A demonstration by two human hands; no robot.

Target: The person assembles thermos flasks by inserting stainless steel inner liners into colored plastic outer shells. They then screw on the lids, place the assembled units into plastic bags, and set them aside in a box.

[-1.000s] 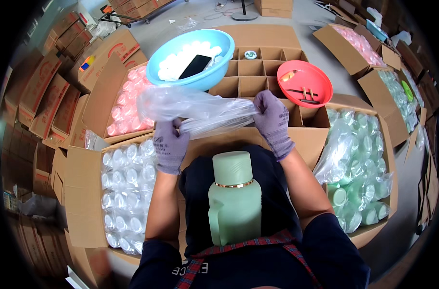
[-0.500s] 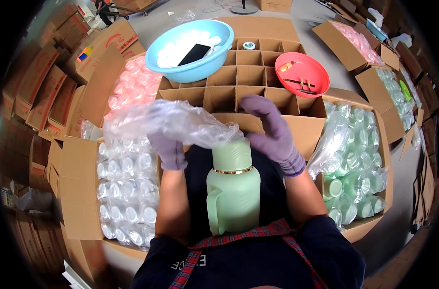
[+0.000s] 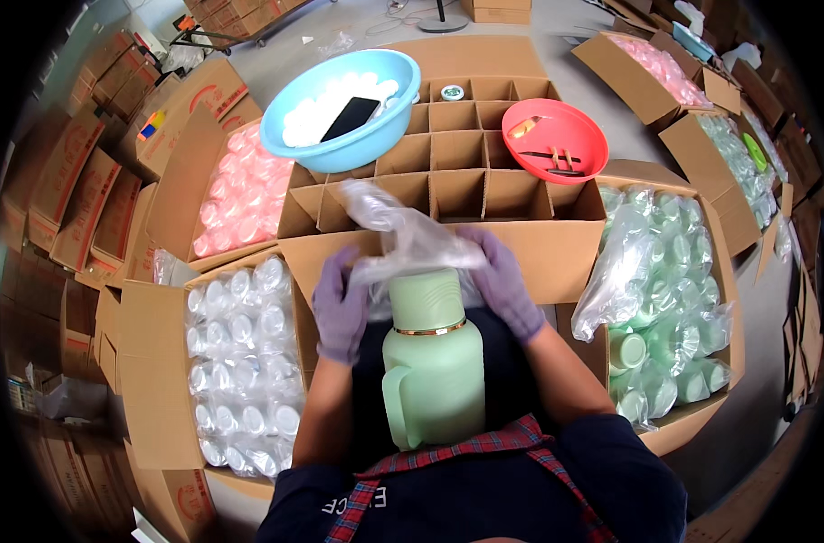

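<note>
A person seen from above, wearing purple-grey gloves and a dark shirt, has both hands on a crumpled clear plastic bag (image 3: 403, 231). A pale green bottle (image 3: 439, 380) with a side handle and a gold ring below its lid sits in the person's lap, lid toward the far side. The bag spreads just beyond the lid and overlaps its far edge in this view. The left hand (image 3: 341, 303) is at the bag's left edge, fingers curled; the right hand (image 3: 504, 285) is at its right end, fingers partly hidden by the plastic. How firmly either hand grips, I cannot tell.

Beyond is a divided carton (image 3: 557, 261). On its far left rests a blue basin (image 3: 340, 160) of white pieces (image 3: 305, 119) with a black phone (image 3: 351, 119) on top; on its right, a red dish (image 3: 561, 127) holding small tools (image 3: 561, 161). To the left are wrapped pink pieces (image 3: 247, 190) and, nearer, clear-wrapped pieces (image 3: 240, 328); to the right, wrapped green pieces (image 3: 670, 271).
</note>
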